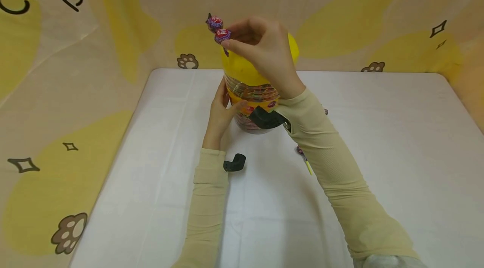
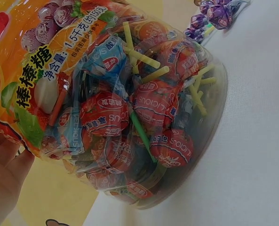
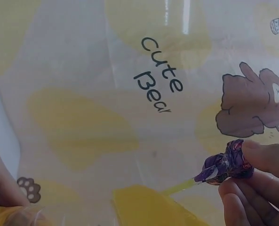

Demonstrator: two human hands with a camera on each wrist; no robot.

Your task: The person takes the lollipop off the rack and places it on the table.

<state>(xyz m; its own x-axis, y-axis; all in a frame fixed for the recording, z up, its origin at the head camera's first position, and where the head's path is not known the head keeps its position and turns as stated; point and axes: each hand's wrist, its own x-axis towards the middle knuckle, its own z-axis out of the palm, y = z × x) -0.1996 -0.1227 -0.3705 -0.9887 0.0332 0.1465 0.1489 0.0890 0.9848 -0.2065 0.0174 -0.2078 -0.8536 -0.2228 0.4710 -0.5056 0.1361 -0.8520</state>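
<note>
A large clear jar of wrapped lollipops [image 1: 253, 91], with a yellow upper part [image 1: 242, 68] and a printed label [image 2: 59, 52], stands on the white table. My left hand [image 1: 221, 110] grips its left side, the thumb across the front. Through the lower wall show red and blue wrapped lollipops [image 2: 104, 113] with yellow and green sticks. Above the jar's top, my right hand [image 1: 270, 51] pinches a purple-wrapped lollipop [image 3: 226, 165] between thumb and fingers; its yellow stick [image 3: 179, 187] points toward the jar. Two lollipop heads [image 1: 214, 23] show together at those fingertips in the head view.
A lollipop [image 1: 303, 158] lies on the white table [image 1: 170, 184] beside my right forearm. Purple-wrapped lollipops [image 2: 219, 13] lie beyond the jar in the left wrist view. A printed yellow-and-cream backdrop [image 1: 340, 16] rises behind the table and along its sides.
</note>
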